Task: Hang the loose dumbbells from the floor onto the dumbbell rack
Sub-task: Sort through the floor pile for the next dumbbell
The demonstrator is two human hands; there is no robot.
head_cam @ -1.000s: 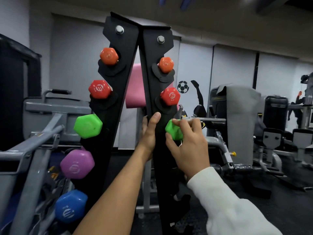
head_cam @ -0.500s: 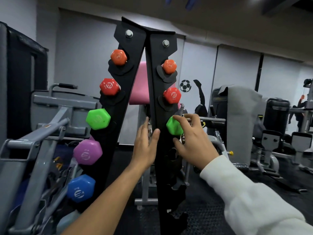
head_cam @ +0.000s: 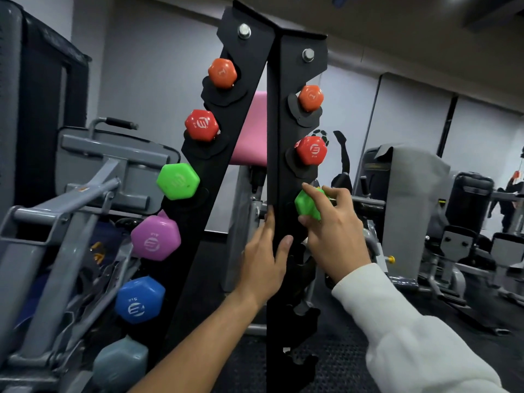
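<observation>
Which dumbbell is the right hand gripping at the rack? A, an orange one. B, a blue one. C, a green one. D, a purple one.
C: the right hand curls its fingers round the green dumbbell at the rack, just below the red one.

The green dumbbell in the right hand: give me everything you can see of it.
The green dumbbell shows one bright green hexagonal head with a smooth, matte, rubbery-looking coating. Its handle and far head are hidden. The right hand grips it, fingers over the top and thumb beneath. It sits against the black rack's right upright, below the red head; whether it is seated is unclear.
</observation>
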